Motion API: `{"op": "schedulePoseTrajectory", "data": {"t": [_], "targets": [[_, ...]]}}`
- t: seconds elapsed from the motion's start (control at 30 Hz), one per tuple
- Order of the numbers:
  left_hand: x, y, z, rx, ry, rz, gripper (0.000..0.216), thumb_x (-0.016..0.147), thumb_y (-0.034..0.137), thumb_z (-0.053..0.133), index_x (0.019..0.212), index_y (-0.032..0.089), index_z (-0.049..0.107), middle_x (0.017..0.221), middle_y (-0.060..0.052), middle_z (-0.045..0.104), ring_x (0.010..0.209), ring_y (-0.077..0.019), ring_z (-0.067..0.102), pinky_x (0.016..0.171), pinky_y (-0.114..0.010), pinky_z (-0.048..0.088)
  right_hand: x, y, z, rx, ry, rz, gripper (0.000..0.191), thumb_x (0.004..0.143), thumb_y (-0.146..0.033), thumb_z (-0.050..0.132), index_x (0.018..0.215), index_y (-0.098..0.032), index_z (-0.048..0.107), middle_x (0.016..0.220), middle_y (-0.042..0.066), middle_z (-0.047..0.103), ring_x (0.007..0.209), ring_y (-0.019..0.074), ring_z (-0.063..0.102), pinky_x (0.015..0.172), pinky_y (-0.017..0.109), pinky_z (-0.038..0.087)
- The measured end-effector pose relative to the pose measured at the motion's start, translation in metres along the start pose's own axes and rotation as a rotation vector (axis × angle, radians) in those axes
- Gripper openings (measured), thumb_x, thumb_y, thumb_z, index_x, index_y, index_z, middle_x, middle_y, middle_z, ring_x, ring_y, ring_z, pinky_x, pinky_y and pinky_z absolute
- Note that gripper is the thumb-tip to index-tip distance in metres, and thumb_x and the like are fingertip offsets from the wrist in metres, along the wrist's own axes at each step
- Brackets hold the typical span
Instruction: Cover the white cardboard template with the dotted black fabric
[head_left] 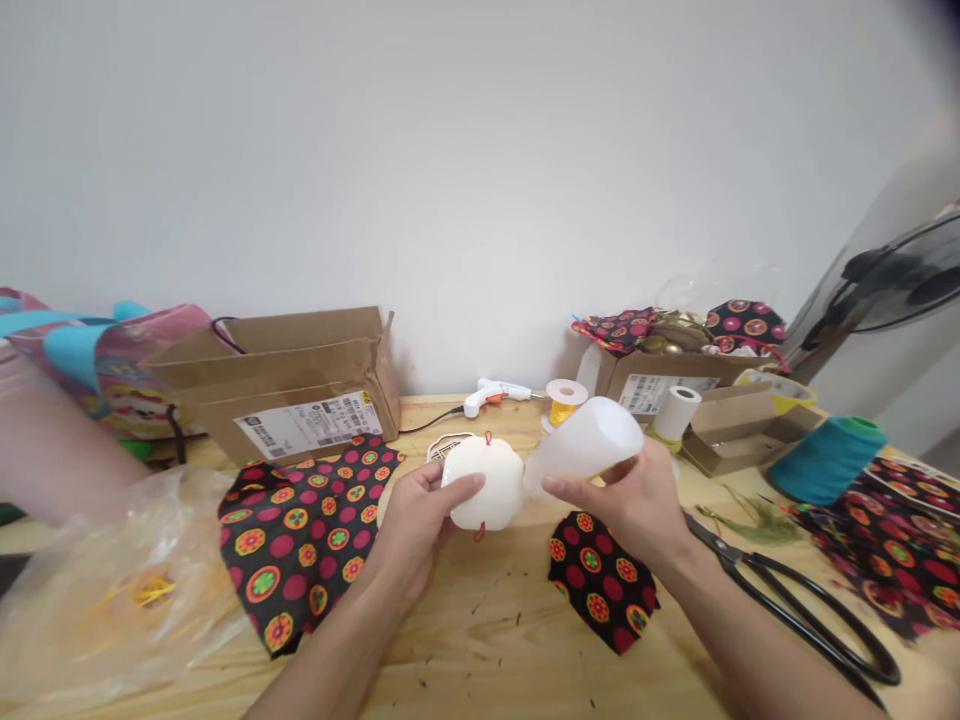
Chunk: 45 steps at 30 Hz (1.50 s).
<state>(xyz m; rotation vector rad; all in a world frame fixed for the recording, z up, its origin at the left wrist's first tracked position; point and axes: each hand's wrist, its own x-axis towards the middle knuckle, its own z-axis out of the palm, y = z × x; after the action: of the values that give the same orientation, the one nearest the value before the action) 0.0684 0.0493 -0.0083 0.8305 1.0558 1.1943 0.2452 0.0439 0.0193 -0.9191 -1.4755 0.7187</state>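
Over the middle of the counter (480,650), the person's left hand (421,510) pinches a white scalloped pad (491,490) by its left side, thumb on top. The right hand (641,505) is wrapped around a translucent white bottle (581,440), tilted with its narrow end at the pad's right edge; whether they touch cannot be told. The step looks like dispensing something along that edge, which would call for a steady pad and a controlled squeeze.

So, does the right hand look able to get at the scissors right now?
Probably, once freed: the right hand is holding the bottle, but the scissors lie close by, largely uncovered.
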Motion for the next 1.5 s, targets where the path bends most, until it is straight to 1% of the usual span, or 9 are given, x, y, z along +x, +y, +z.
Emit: {"op": "schedulePoseTrajectory", "data": {"t": [0.07, 0.17, 0.33, 0.53, 0.77, 0.93, 1.1, 1.3, 1.5], "targets": [[0.0002, -0.0002, -0.0001, -0.001, 0.005, -0.008, 0.039, 0.059, 0.02, 0.07, 0.096, 0.01, 0.062, 0.085, -0.01, 0.068, 0.064, -0.0172, 0.062, 0.053, -0.025, 0.048, -0.0001, -0.0002, 0.0002, 0.0, -0.008, -0.005, 0.021, 0.054, -0.021, 0.074, 0.068, -0.019, 0.059, 0.067, 0.001, 0.066, 0.062, 0.018, 0.062, 0.057, 0.029, 0.053], [0.0005, -0.0005, -0.0007, -0.01, -0.005, 0.002, 0.038, 0.06, 0.02, 0.069, 0.096, 0.01, 0.062, 0.085, -0.01, 0.069, 0.065, -0.0175, 0.062, 0.056, -0.026, 0.049, -0.0006, -0.0011, 0.0002, 0.0, 0.05, -0.018, 0.02, 0.054, -0.02, 0.074, 0.068, -0.019, 0.059, 0.068, 0.001, 0.066, 0.063, 0.0178, 0.062, 0.058, 0.029, 0.053], [0.0005, -0.0006, -0.002, -0.014, 0.021, 0.004, 0.039, 0.058, 0.021, 0.07, 0.095, 0.01, 0.062, 0.083, -0.01, 0.069, 0.063, -0.0174, 0.062, 0.056, -0.025, 0.049, -0.0017, -0.0029, 0.0002, -0.043, -0.011, -0.019, 0.02, 0.053, -0.022, 0.075, 0.065, -0.019, 0.059, 0.065, 0.001, 0.066, 0.06, 0.0182, 0.062, 0.055, 0.029, 0.053], [0.0002, -0.0019, -0.0022, 0.012, -0.044, -0.015, 0.039, 0.061, 0.021, 0.068, 0.098, 0.01, 0.062, 0.085, -0.01, 0.069, 0.062, -0.0157, 0.061, 0.053, -0.024, 0.048, -0.0005, 0.002, -0.0037, -0.099, 0.147, -0.043, 0.025, 0.052, -0.024, 0.075, 0.071, -0.018, 0.06, 0.074, 0.004, 0.067, 0.067, 0.0205, 0.062, 0.062, 0.033, 0.053], [0.0012, 0.0022, -0.004, -0.012, 0.005, 0.0, 0.036, 0.06, 0.019, 0.069, 0.094, 0.009, 0.063, 0.078, -0.01, 0.069, 0.056, -0.0142, 0.06, 0.047, -0.022, 0.047, -0.0002, -0.0016, -0.0029, -0.017, -0.01, -0.005, 0.02, 0.054, -0.024, 0.074, 0.065, -0.019, 0.058, 0.064, 0.001, 0.066, 0.059, 0.0186, 0.062, 0.054, 0.029, 0.053], [0.0012, 0.0018, -0.0043, -0.012, -0.009, -0.016, 0.036, 0.059, 0.021, 0.07, 0.094, 0.011, 0.064, 0.084, -0.01, 0.068, 0.062, -0.016, 0.061, 0.05, -0.022, 0.049, -0.0007, 0.0018, -0.0035, -0.068, 0.09, -0.02, 0.022, 0.053, -0.024, 0.075, 0.068, -0.018, 0.059, 0.072, 0.003, 0.067, 0.067, 0.0207, 0.062, 0.059, 0.032, 0.053], [0.0014, 0.0018, -0.0039, -0.012, 0.004, -0.004, 0.035, 0.06, 0.02, 0.069, 0.093, 0.01, 0.063, 0.082, -0.01, 0.068, 0.059, -0.0146, 0.06, 0.048, -0.022, 0.048, -0.0017, -0.0004, -0.0012, -0.017, -0.013, -0.023, 0.019, 0.054, -0.02, 0.074, 0.067, -0.02, 0.061, 0.067, 0.001, 0.068, 0.061, 0.019, 0.063, 0.055, 0.03, 0.054], [0.0011, 0.0018, -0.0019, -0.033, 0.025, 0.018, 0.033, 0.062, 0.017, 0.067, 0.094, 0.01, 0.062, 0.083, -0.008, 0.068, 0.063, -0.0139, 0.061, 0.053, -0.022, 0.05, -0.0051, -0.0024, 0.0024, -0.077, 0.025, -0.073, 0.019, 0.054, -0.02, 0.075, 0.069, -0.021, 0.062, 0.066, 0.001, 0.068, 0.058, 0.0189, 0.063, 0.053, 0.029, 0.054], [-0.0012, 0.0023, -0.0005, -0.03, 0.054, 0.018, 0.033, 0.063, 0.018, 0.067, 0.094, 0.009, 0.061, 0.084, -0.01, 0.068, 0.058, -0.0134, 0.06, 0.045, -0.021, 0.049, -0.0077, -0.0031, 0.0051, -0.104, 0.046, -0.053, 0.02, 0.053, -0.024, 0.075, 0.069, -0.02, 0.063, 0.068, 0.003, 0.069, 0.059, 0.02, 0.064, 0.053, 0.03, 0.054]]}}
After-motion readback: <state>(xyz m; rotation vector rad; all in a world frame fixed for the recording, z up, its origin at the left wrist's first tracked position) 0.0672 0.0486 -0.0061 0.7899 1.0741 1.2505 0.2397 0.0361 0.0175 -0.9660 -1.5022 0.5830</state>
